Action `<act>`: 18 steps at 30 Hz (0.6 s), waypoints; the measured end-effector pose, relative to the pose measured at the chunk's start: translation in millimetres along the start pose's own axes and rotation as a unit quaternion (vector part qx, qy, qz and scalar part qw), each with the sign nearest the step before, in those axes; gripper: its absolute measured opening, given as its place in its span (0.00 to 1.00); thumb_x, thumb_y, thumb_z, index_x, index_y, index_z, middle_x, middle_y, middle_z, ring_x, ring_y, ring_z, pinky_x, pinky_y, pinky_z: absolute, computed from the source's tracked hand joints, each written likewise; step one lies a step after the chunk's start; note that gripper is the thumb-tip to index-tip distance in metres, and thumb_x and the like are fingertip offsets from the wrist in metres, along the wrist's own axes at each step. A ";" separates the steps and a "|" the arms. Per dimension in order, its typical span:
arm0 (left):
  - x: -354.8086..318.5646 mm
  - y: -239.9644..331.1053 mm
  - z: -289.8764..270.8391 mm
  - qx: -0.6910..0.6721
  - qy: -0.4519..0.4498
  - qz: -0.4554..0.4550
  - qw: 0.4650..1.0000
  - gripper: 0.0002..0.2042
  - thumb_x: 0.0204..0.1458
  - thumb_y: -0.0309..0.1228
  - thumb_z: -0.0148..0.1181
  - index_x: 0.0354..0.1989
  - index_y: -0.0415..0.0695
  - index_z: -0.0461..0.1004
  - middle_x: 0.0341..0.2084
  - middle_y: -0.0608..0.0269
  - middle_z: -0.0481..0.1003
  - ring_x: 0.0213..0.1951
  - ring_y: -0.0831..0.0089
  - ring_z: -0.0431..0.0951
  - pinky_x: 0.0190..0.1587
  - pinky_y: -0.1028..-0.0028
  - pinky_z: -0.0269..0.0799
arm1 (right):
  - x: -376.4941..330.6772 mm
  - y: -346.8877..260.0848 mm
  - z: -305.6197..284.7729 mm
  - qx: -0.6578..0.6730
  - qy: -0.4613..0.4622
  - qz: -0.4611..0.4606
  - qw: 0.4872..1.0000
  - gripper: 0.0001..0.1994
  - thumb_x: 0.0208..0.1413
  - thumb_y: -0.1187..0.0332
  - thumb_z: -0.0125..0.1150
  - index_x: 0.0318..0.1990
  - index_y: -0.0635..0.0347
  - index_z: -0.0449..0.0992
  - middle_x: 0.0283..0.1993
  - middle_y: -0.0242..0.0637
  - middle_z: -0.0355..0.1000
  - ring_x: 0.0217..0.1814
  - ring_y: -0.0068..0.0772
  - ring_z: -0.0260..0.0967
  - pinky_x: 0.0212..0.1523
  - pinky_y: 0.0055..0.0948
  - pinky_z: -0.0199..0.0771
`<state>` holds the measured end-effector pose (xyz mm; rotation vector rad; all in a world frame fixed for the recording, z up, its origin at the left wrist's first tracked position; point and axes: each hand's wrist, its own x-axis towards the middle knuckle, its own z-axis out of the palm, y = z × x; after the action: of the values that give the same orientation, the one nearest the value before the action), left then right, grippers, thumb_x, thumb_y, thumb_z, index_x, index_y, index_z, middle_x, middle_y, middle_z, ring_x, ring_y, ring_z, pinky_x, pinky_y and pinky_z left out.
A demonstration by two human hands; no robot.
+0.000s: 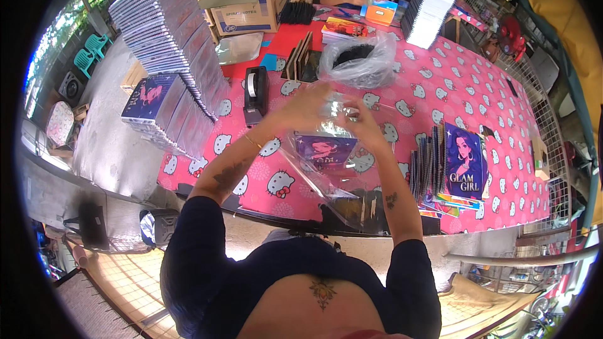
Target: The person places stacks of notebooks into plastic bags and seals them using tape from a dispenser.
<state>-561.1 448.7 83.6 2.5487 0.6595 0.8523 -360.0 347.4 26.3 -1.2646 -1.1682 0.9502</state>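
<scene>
Both hands over a purple-covered notebook (pixel 322 150) in clear plastic

The notebook lies right of the black tape dispenser (pixel 255 102) and nearer the wearer, its clear plastic sleeve (pixel 308 179) spreading around it. Just right of the dispenser, the left hand (pixel 305 105) is motion-blurred; I cannot tell whether its fingers pinch. Farther right, the right hand (pixel 365 127) has bent fingers at the plastic; its grip is unclear. Tall stacked notebooks (pixel 164 41) stand left of the dispenser; a bunched plastic bag (pixel 377 74) sits beyond it, rightward.

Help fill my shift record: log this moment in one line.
left hand: blurred, at clear plastic | right hand: at same plastic | purple notebook: seen through plastic | tape dispenser: left of notebook
</scene>
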 end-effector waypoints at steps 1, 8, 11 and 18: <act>-22.2 16.8 14.2 0.158 0.012 0.074 0.985 0.39 0.45 0.52 0.68 0.59 0.32 0.68 0.53 0.38 0.71 0.56 0.50 0.72 0.57 0.58 0.68 | 0.1 2.7 4.0 0.056 0.030 -0.022 0.998 0.24 0.58 0.63 0.66 0.60 0.53 0.66 0.56 0.38 0.66 0.56 0.31 0.65 0.51 0.34 0.71; -26.7 24.8 17.3 0.173 -0.169 0.050 0.969 0.34 0.28 0.47 0.76 0.42 0.35 0.72 0.39 0.45 0.72 0.46 0.49 0.74 0.49 0.57 0.72 | -138.3 81.5 77.4 -0.274 -0.168 0.050 0.946 0.17 0.57 0.59 0.62 0.52 0.54 0.75 0.56 0.41 0.70 0.55 0.40 0.71 0.55 0.43 0.71; -17.4 36.0 8.7 0.143 -0.163 0.010 0.976 0.30 0.28 0.44 0.76 0.37 0.36 0.72 0.37 0.48 0.74 0.45 0.49 0.75 0.49 0.57 0.72 | -138.8 106.0 107.2 -0.302 -0.320 -0.067 0.896 0.18 0.58 0.59 0.62 0.55 0.51 0.75 0.60 0.36 0.68 0.60 0.38 0.68 0.58 0.42 0.69; -126.2 33.7 24.9 -0.254 0.152 -0.220 0.929 0.45 0.35 0.46 0.80 0.60 0.36 0.64 0.51 0.45 0.73 0.56 0.56 0.73 0.57 0.60 0.68 | -96.9 78.4 55.9 0.522 -0.092 0.114 0.840 0.25 0.57 0.69 0.66 0.62 0.53 0.66 0.63 0.35 0.66 0.62 0.33 0.66 0.56 0.37 0.74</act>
<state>-624.0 348.5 23.0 1.7336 0.9172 1.0879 -426.3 272.0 -66.3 -0.4073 -0.4436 1.6071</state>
